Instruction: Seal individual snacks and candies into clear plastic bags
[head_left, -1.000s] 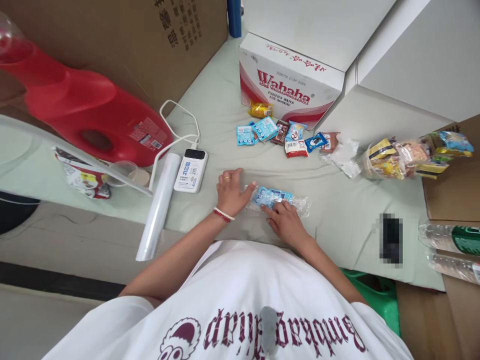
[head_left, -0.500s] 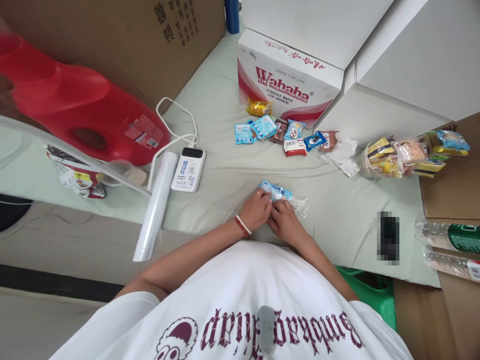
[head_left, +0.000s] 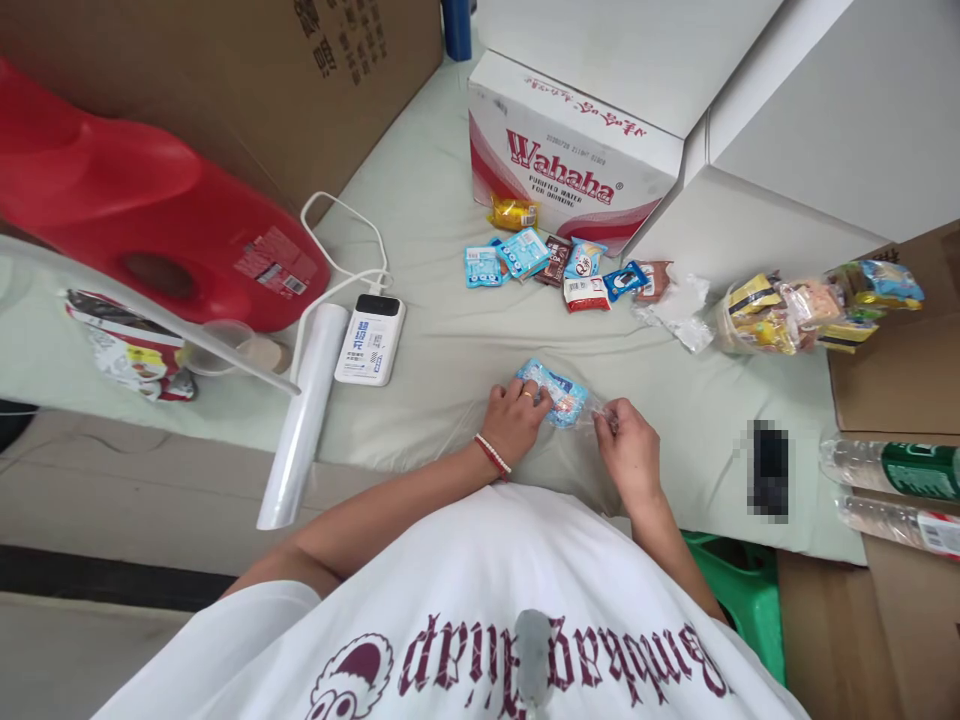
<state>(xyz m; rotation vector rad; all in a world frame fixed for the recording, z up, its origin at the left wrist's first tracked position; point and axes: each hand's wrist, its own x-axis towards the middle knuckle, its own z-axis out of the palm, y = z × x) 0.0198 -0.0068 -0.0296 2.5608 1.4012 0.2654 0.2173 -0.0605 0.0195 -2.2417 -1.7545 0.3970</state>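
In the head camera's view, a person in a white T-shirt [head_left: 480, 580] works at a cloth-covered bench [head_left: 435, 330], both forearms angled inward from the lower part of the frame toward its center. The left hand [head_left: 514, 420] lies palm down, wrist low, its bent fingers set on the left part of a blue snack packet [head_left: 568, 400]; whether that grip is closed on the packet or merely pressing it cannot be told. The right hand [head_left: 632, 445], its fingers curled and wrist upright, has its grip pinched on clear film [head_left: 592, 412] at the packet's right end. The packet rests on the bench just right of the frame's center, directly under the left fingertips and just left of the right grip. Its printed wrapper is crinkled and glossy, the film thin and gathered. A beaded bracelet [head_left: 491, 455] rings the left wrist. The pale green cloth is softly creased. At center left lie a smooth translucent roll [head_left: 304, 415] and a flat, round-cornered white power bank [head_left: 370, 340]; at upper center, small shiny packets [head_left: 589, 262] lie before a cardboard Wahaha carton [head_left: 574, 150].
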